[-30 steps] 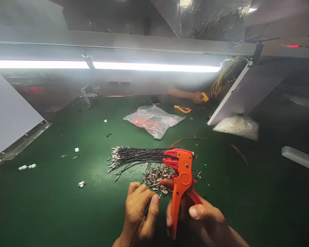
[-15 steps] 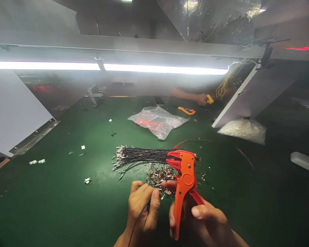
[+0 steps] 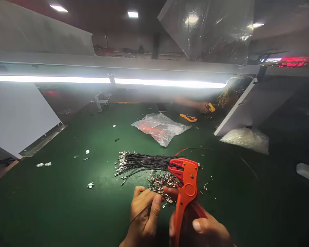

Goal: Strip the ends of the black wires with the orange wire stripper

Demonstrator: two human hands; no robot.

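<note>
My left hand point(image 3: 145, 211) pinches a thin black wire point(image 3: 141, 213) between thumb and fingers. Beside it on the right, my right hand point(image 3: 208, 226) is wrapped round the handles of an orange and red wire stripper point(image 3: 189, 188), whose jaws point up and left. Past the hands lies a bundle of black wires point(image 3: 146, 161) with metal ends at its left, its right part hidden behind the tool's head. Between the bundle and my left hand sits a pile of short wire scraps point(image 3: 161, 181) with coppery bits.
A clear plastic bag point(image 3: 162, 128) with something red inside lies farther back. Behind it are an orange tool point(image 3: 189, 118) and another person's hand point(image 3: 203, 107) holding a yellow tool point(image 3: 210, 107). A filled bag point(image 3: 245, 139) rests at right; small white connectors point(image 3: 90, 185) lie left.
The view has tilted upward, so the table and things on it appear lower and slightly to the right. Both hands keep their holds on the wire and the tool.
</note>
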